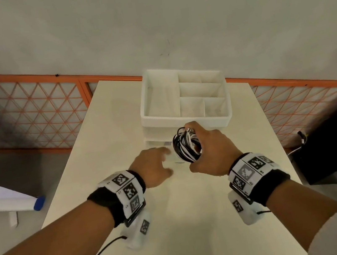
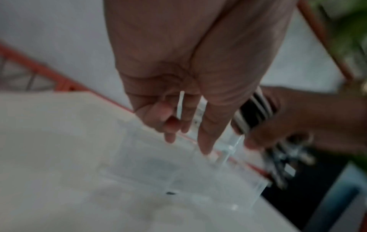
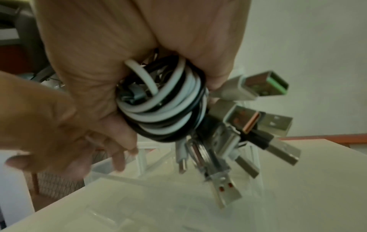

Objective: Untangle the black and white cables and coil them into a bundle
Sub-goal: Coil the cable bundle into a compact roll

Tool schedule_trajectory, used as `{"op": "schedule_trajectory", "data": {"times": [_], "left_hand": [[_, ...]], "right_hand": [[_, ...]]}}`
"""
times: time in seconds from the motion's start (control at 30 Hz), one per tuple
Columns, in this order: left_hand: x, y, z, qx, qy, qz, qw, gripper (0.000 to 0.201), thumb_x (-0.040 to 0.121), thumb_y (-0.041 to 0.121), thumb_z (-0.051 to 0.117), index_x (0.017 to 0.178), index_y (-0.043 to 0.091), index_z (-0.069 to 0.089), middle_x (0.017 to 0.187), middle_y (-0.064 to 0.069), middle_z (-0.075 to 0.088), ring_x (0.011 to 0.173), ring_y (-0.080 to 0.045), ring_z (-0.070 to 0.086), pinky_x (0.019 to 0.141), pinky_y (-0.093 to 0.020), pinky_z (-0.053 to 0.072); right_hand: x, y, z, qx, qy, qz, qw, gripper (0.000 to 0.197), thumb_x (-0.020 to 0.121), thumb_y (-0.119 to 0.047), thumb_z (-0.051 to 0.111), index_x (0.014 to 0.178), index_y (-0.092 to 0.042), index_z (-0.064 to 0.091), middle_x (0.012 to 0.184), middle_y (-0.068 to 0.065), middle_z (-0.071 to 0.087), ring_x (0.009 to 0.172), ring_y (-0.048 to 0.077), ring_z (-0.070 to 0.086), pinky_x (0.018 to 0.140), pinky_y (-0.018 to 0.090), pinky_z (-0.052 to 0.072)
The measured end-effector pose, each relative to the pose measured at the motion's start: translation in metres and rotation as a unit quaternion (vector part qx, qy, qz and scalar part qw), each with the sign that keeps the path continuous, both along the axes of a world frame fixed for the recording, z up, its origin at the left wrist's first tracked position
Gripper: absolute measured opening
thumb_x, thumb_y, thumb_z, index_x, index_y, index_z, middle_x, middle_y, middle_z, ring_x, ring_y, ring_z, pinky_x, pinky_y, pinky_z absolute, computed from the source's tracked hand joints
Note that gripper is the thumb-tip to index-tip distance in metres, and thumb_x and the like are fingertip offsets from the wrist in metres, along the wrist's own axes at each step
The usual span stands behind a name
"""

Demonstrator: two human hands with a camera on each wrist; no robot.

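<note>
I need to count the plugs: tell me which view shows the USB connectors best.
Right wrist: the USB connectors fan out large below the coiled cables. In the left wrist view they are a blur; in the head view, a small glint.

Black-and-white cables (image 3: 164, 102), coiled bundle, USB plugs (image 3: 264, 85) protruding

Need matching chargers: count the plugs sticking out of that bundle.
7, fanning from the cable bundle in the right hand: green-tongued, orange-tongued, silver, black-bodied, dark, red-contact, small. Others may hide.

Plain room, table (image 1: 178, 225), divided organiser (image 1: 185, 111), orange mesh barrier (image 1: 28, 112)
</note>
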State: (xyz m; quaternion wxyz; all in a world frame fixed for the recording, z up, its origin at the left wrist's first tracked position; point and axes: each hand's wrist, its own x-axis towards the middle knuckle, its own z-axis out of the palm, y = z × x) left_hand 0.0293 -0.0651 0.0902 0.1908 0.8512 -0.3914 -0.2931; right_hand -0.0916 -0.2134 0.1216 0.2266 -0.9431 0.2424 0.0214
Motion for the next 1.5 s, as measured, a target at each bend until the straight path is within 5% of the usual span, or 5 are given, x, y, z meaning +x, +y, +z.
{"op": "schedule_trajectory", "data": {"times": [0.3, 0.53, 0.97, 1.13, 1.5], "left_hand": [[-0.007, 0.037, -0.029, 0.051, -0.055, 0.001, 0.997, 0.033, 0.088, 0.039, 0.059, 0.119, 0.029, 0.065, 0.128, 0.006, 0.063, 0.118, -0.020, 0.058, 0.098, -0.035, 0.047], [-0.001, 0.028, -0.014, -0.271, -0.107, 0.065, 0.955, 0.045, 0.086, 0.019, 0.071, 0.128, 0.018, 0.059, 0.127, 0.002, 0.058, 0.106, -0.015, 0.059, 0.094, -0.026, 0.046], [-0.016, -0.013, -0.046, -0.028, -0.112, -0.051, 0.992, 0.041, 0.097, 0.037, 0.051, 0.137, 0.027, 0.055, 0.147, 0.001, 0.043, 0.115, -0.027, 0.057, 0.089, -0.039, 0.051], [-0.011, -0.022, -0.043, 0.015, -0.103, -0.074, 0.992, 0.042, 0.098, 0.038, 0.049, 0.138, 0.025, 0.054, 0.158, 0.002, 0.032, 0.127, -0.027, 0.050, 0.099, -0.039, 0.047], [-0.010, -0.015, -0.024, 0.022, -0.077, -0.120, 0.990, 0.044, 0.101, 0.036, 0.047, 0.141, 0.019, 0.051, 0.164, 0.003, 0.019, 0.135, -0.028, 0.045, 0.106, -0.041, 0.041]], "right_hand": [[0.033, 0.003, -0.016, -0.086, 0.117, 0.082, 0.986, 0.093, 0.060, -0.031, 0.082, 0.135, -0.042, 0.029, 0.103, 0.001, 0.065, 0.088, 0.029, 0.065, 0.078, 0.039, 0.058], [0.055, 0.007, -0.036, -0.090, 0.235, 0.126, 0.960, 0.099, 0.063, -0.026, 0.084, 0.144, -0.037, 0.028, 0.103, 0.001, 0.057, 0.084, 0.027, 0.061, 0.071, 0.036, 0.058], [0.039, -0.009, -0.050, 0.026, 0.113, 0.122, 0.986, 0.095, 0.070, -0.034, 0.084, 0.152, -0.029, 0.035, 0.139, -0.003, 0.058, 0.125, 0.020, 0.057, 0.102, 0.035, 0.048], [0.007, 0.003, -0.023, -0.039, 0.023, 0.114, 0.992, 0.037, 0.087, -0.035, 0.068, 0.123, -0.029, 0.066, 0.118, -0.003, 0.066, 0.113, 0.021, 0.061, 0.093, 0.037, 0.051], [-0.045, 0.043, -0.112, -0.233, -0.022, 0.044, 0.971, 0.054, 0.091, -0.030, 0.062, 0.135, 0.001, 0.059, 0.149, 0.022, 0.050, 0.140, 0.037, 0.047, 0.107, 0.052, 0.047]]}}
